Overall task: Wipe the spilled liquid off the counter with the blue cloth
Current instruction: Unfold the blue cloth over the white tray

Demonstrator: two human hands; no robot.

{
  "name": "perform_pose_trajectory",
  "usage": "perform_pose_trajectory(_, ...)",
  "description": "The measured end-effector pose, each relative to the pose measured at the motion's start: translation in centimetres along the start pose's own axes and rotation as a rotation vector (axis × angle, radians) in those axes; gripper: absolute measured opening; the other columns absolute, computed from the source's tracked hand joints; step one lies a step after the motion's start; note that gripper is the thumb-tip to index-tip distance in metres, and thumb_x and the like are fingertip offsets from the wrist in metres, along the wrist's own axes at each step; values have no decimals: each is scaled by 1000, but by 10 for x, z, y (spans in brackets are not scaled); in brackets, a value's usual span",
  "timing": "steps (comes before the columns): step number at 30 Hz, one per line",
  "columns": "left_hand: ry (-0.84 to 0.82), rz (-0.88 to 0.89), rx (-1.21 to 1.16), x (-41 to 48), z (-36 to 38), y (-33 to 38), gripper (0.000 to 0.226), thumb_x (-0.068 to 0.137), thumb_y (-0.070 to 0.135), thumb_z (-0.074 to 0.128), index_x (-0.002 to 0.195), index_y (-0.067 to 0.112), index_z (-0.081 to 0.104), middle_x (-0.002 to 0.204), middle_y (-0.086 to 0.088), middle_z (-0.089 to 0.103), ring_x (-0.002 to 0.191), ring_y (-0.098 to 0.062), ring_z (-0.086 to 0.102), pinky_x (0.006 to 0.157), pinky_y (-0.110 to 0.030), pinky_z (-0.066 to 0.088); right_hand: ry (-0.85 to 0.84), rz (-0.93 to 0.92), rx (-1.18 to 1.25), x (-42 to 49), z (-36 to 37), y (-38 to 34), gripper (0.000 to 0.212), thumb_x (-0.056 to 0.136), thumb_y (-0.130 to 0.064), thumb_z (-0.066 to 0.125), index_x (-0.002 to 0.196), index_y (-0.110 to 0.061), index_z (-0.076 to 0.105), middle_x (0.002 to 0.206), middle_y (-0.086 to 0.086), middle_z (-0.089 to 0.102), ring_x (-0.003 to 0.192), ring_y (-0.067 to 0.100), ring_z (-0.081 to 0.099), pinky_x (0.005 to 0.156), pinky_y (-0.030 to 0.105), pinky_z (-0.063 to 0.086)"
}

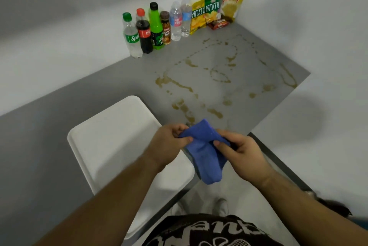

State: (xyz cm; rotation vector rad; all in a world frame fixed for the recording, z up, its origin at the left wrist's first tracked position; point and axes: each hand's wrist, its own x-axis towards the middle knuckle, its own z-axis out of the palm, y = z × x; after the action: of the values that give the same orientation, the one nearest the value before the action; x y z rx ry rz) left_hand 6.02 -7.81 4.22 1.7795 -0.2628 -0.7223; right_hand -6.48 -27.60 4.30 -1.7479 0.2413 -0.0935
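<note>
We hold the blue cloth (203,158) in the air between both hands, at the near edge of the grey table (139,78). Our left hand (169,144) pinches the cloth's upper left corner between thumb and curled fingers. Our right hand (241,152) grips its right side the same way, and the rest of the cloth hangs down in a loose fold. The spilled liquid (171,82) lies in brownish streaks and small puddles across the table, from just beyond the cloth out toward the far corner. Along the back wall stands a row of six bottles (156,30). Beside them, in the corner, are three snack bags (213,8) and a small brown packet (218,23). A white chair (119,146) stands at our left, under our left forearm.
</note>
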Motion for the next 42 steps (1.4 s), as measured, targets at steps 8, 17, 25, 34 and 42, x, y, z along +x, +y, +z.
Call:
perform_pose_trajectory(8,-199,-41,-388,6,27,16,27,81,10,50,88,11,76,93,-18,70,86,-29,65,81,-38,57,-168,-203,-298,0,-22,-5,22,102,-37,59,103,-25,77,91,-7,71,86,21,68,79,40,56)
perform_pose_trajectory(17,-122,95,-267,4,47,33,19,77,23,69,69,7,66,103,-3,67,93,-17,65,85,-27,54,-141,-59,-492,32,-61,-4,36,86,-43,79,119,-34,68,89,-15,63,88,6,62,78,29,52)
perform_pose_trajectory(25,140,261,224,-5,88,30,26,73,-10,71,72,6,51,106,2,68,97,-12,66,85,-32,55,-223,-86,-540,31,-91,3,47,87,-63,69,111,-22,72,134,-12,56,121,2,52,100,25,47)
perform_pose_trajectory(34,44,-3,250,-17,72,23,29,86,7,66,104,30,62,98,2,75,84,-16,74,79,-43,63,-184,33,-224,31,-102,21,11,90,-21,75,88,-30,68,81,-8,70,75,10,67,69,30,54)
perform_pose_trajectory(42,-46,-196,163,5,40,10,15,81,25,62,95,25,70,88,-1,75,81,-22,74,70,-35,65,-42,107,-337,74,-85,38,14,98,-29,70,105,-41,70,98,-22,73,92,-3,68,76,9,50)
